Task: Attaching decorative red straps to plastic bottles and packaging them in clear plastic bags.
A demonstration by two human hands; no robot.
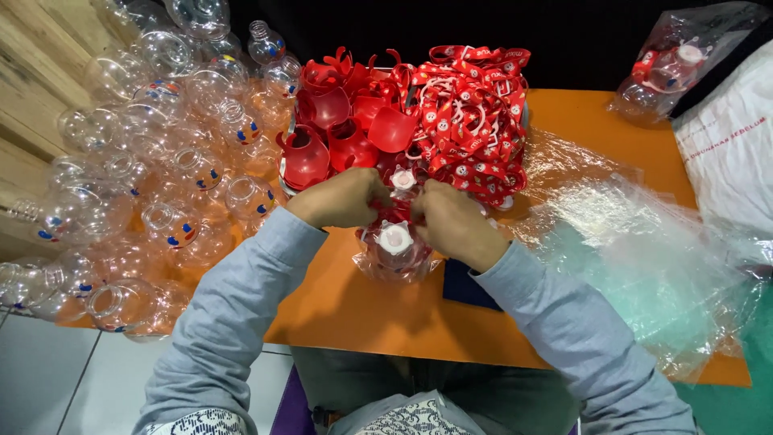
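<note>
A clear plastic bottle [394,251] with a white cap stands on the orange table [370,310] between my wrists. My left hand [342,198] and my right hand [455,224] meet just above it, fingers curled around a red strap and a small white part [403,179]. What exactly each finger pinches is hidden by the knuckles. Right behind my hands lies a heap of red cup-shaped covers [346,121] and a heap of red printed straps [475,121].
A large pile of empty clear bottles [153,153] fills the left side against a wooden wall. Clear plastic bags [644,250] lie crumpled on the right. A bagged finished bottle [672,68] sits at the far right corner, beside a white bag [733,145].
</note>
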